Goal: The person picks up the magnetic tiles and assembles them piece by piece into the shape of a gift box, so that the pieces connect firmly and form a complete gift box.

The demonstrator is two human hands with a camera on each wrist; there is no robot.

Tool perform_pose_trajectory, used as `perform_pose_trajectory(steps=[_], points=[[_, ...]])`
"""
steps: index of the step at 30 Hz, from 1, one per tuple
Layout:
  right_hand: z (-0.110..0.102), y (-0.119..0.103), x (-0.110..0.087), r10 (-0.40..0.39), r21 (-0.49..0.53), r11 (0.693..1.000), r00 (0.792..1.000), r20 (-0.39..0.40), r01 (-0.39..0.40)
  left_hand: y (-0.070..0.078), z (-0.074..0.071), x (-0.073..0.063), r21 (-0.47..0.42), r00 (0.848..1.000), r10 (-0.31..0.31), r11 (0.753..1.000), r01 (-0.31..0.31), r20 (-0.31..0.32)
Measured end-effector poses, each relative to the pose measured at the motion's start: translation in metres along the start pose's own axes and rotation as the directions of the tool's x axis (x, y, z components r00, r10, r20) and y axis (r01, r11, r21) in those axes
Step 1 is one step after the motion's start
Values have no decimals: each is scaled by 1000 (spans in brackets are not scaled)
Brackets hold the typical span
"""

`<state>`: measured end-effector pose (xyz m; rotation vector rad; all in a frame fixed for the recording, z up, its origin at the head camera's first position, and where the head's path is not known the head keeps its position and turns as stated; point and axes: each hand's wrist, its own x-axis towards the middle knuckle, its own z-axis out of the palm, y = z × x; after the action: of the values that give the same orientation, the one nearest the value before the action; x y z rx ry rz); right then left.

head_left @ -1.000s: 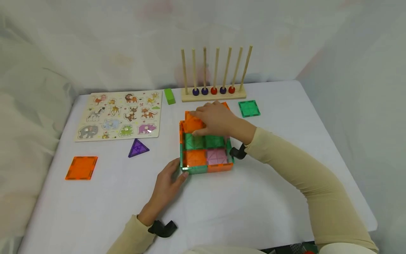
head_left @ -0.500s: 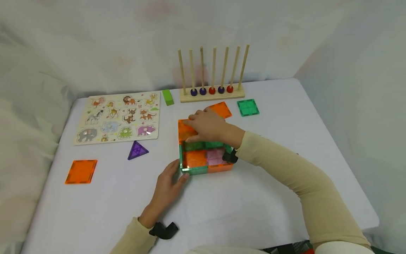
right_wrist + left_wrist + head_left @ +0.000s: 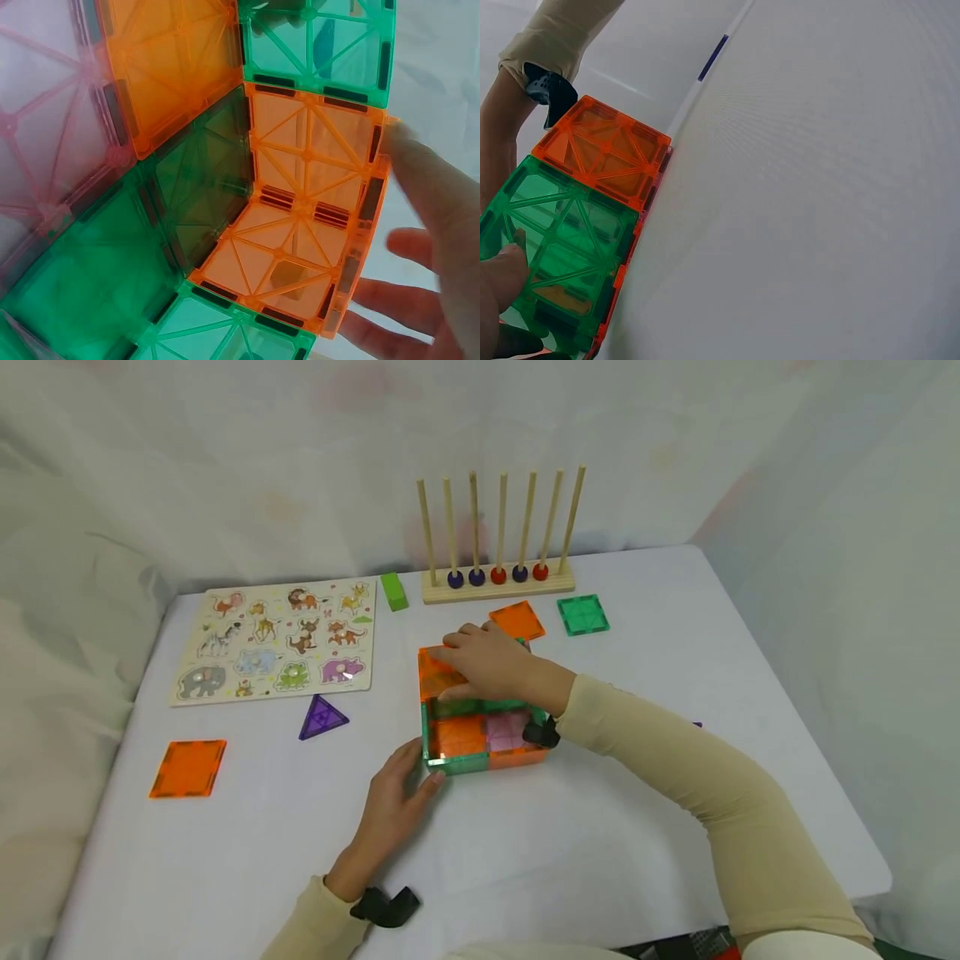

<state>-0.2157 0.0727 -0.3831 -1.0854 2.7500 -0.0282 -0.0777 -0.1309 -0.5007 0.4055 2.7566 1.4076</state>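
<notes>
An open box of translucent magnetic tiles (image 3: 456, 763), green, orange and pink, stands mid-table. My left hand (image 3: 393, 802) rests against its near left corner, thumb at the near wall and fingers along the left side. Its thumb (image 3: 502, 274) overlaps a green tile in the left wrist view. Over the box's far left corner, my right hand (image 3: 495, 664) holds an orange magnetic tile (image 3: 433, 675). In the right wrist view the thumb (image 3: 420, 161) meets the orange edge, with other fingers (image 3: 401, 300) spread outside. The right hand hides part of the box's far side.
Loose orange (image 3: 517, 620) and green square tiles (image 3: 583, 615) lie behind the box. A bead stand (image 3: 498, 589), green block (image 3: 393, 592) and animal puzzle board (image 3: 277, 639) line the back. A purple triangle (image 3: 322, 718) and another orange square (image 3: 187, 768) lie left.
My right hand has lowered the orange tile leftward onto the box's far left corner, then stayed there. The left hand keeps its place. A loose orange square behind has come into view.
</notes>
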Motion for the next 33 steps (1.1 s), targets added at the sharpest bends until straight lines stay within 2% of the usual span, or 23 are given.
perform_pose_trajectory(steps=[4, 7, 9, 12, 15, 19, 22, 25, 33], points=[[-9, 19, -8, 58, 88, 995, 998, -36, -54, -1, 1, -1, -3, 1000, -7, 1000, 7, -4], [-16, 56, -18, 166, 121, 980, 985, -52, -159, -2, 2, 0, 1, 1000, -8, 1000, 8, -7], [-13, 89, -27, 259, 148, 956, 965, -33, -252, -2, 2, 0, 8, 1000, -8, 1000, 8, -8], [3, 137, -39, 381, 214, 899, 923, 47, -382, -4, 2, 1, 16, 1000, -11, 1000, 11, -9], [26, 172, -49, 446, 254, 843, 880, 163, -474, -5, 1, 1, 23, 1000, -14, 1000, 14, -4], [52, 196, -56, 465, 298, 798, 849, 250, -524, -5, 1, 1, 22, 1000, -10, 1000, 10, -6], [62, 204, -58, 482, 323, 774, 838, 256, -544, -4, 0, 1, 16, 1000, -6, 1000, 7, -11], [65, 207, -60, 491, 308, 778, 836, 246, -548, -3, 0, 1, 18, 1000, -2, 1000, 3, -13], [70, 199, -75, 466, 121, 867, 872, 150, -484, -1, 0, 1, 24, 1000, -10, 1000, 10, -16]])
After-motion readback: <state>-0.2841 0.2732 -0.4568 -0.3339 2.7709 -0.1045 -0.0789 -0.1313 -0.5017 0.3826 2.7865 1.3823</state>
